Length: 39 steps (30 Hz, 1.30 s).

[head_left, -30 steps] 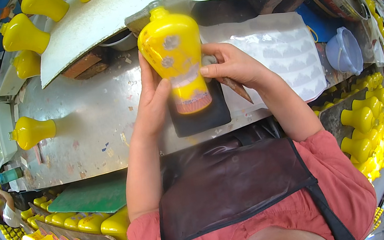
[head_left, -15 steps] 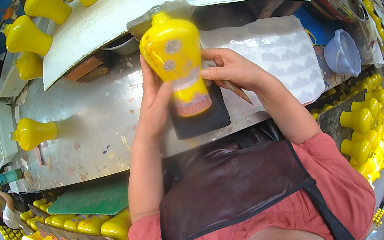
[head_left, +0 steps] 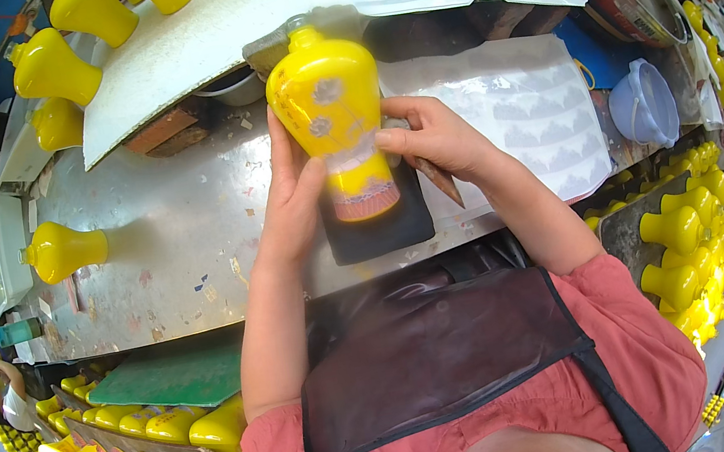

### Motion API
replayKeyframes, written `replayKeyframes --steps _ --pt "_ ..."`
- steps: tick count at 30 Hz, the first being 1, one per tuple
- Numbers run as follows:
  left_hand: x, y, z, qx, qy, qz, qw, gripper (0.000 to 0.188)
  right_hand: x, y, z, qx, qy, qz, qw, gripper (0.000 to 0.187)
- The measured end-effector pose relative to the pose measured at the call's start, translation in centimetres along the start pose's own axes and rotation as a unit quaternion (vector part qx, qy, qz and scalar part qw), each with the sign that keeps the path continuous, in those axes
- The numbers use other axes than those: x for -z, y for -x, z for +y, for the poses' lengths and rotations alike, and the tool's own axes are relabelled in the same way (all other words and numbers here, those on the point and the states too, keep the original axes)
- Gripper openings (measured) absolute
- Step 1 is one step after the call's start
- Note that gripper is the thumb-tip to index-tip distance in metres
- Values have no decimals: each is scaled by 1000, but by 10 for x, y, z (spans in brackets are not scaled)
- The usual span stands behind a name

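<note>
A glossy yellow vase-shaped bottle (head_left: pixel 321 72) lies neck away from me above a dark pad (head_left: pixel 381 240) on the metal table. It bears grey flower patches, a pale band and a pink pleated-looking strip near its base. My left hand (head_left: pixel 291 185) is closed along the bottle's left side, thumb near the waist. On the other side my right hand (head_left: pixel 433 139) presses its thumb at the edge of the pale band. A brown pointed tool (head_left: pixel 438 182) sticks out from under that hand's fingers; its exact kind I cannot make out.
White sheets with grey printed shapes (head_left: pixel 534 114) lie right of the bottle. A pale blue bucket (head_left: pixel 644 104) stands beyond them. Another yellow bottle (head_left: pixel 67 250) lies at left; several more stand on a white board (head_left: pixel 225 20). Racks of yellow bottles (head_left: pixel 677 271) flank me. A person (head_left: pixel 15 399) is at far left.
My right hand and the brown tool have shifted slightly left, the thumb moving a little along the pale band. The left hand keeps its hold on the bottle.
</note>
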<state>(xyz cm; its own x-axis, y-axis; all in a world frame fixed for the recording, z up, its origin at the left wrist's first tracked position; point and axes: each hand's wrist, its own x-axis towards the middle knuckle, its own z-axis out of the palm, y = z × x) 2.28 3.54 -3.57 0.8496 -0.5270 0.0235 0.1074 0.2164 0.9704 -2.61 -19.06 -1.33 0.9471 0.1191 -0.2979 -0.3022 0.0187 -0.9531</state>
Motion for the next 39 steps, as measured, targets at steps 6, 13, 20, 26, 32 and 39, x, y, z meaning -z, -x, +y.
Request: replayKeyframes --steps 6,13,20,26,32,39 --pt "0 1 -1 -6 12 -5 1000 86 0 2 1 -32 -68 10 997 55" --pt "-2 1 1 -12 19 -8 1000 86 -9 5 1 33 35 75 996 52" --pt "-5 1 4 -17 41 10 999 88 -29 14 1 104 57 210 970 27" --pt "-10 1 5 -29 50 50 997 91 -25 21 -16 -7 -42 184 982 16" --pt "-12 5 7 -25 19 86 996 85 -29 28 -25 -8 -29 195 980 18" --pt "-22 10 11 -54 -58 146 986 74 -32 26 -21 1 -24 209 978 14"
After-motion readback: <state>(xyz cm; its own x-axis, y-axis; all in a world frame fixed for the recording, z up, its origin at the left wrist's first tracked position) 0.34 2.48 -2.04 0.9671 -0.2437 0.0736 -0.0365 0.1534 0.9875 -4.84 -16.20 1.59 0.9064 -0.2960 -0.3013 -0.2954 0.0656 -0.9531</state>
